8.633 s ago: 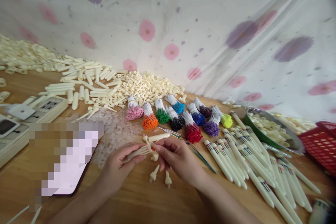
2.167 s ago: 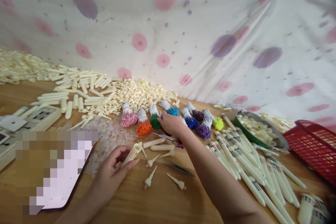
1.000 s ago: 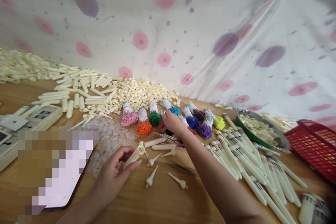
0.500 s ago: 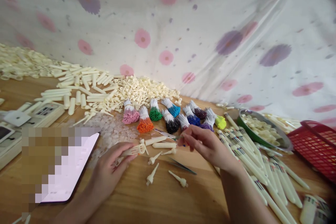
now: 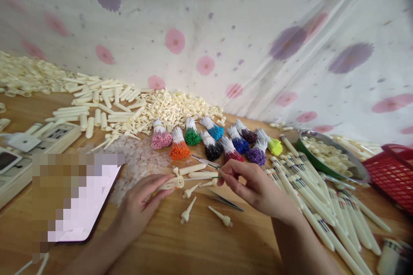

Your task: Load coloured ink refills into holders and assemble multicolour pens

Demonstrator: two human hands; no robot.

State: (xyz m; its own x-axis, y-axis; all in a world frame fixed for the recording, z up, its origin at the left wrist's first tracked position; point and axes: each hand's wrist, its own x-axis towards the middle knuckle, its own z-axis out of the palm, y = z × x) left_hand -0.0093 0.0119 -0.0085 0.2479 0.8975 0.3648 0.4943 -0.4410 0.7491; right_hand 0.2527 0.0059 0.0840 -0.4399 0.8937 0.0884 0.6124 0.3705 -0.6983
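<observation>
My left hand point(image 5: 138, 206) is closed around a cream plastic pen part point(image 5: 173, 183) with slots at its open end. A thin ink refill point(image 5: 201, 178), white with a green end, is pinched in my right hand point(image 5: 254, 189). Its white tip points left, toward the slotted end; whether the two touch I cannot tell. Below and between the hands lie several cream cone-tipped pieces point(image 5: 188, 210) and dark tweezers point(image 5: 227, 202). Behind them rest cream tubes point(image 5: 193, 169) and a few loose refills point(image 5: 203, 162).
Bundles of coloured refills point(image 5: 179, 148) stand beyond my hands. Cream plastic parts point(image 5: 174, 105) are heaped along the back. Assembled pens point(image 5: 318, 202), a green bowl point(image 5: 306, 152) and a red basket point(image 5: 392, 176) are at right. Left are a phone point(image 5: 87, 206) and a power strip point(image 5: 61, 137).
The refill in my right hand now shows clearly, lying level and pointing at the slotted part. My left hand keeps its hold, nearly in place. The view has shifted slightly.
</observation>
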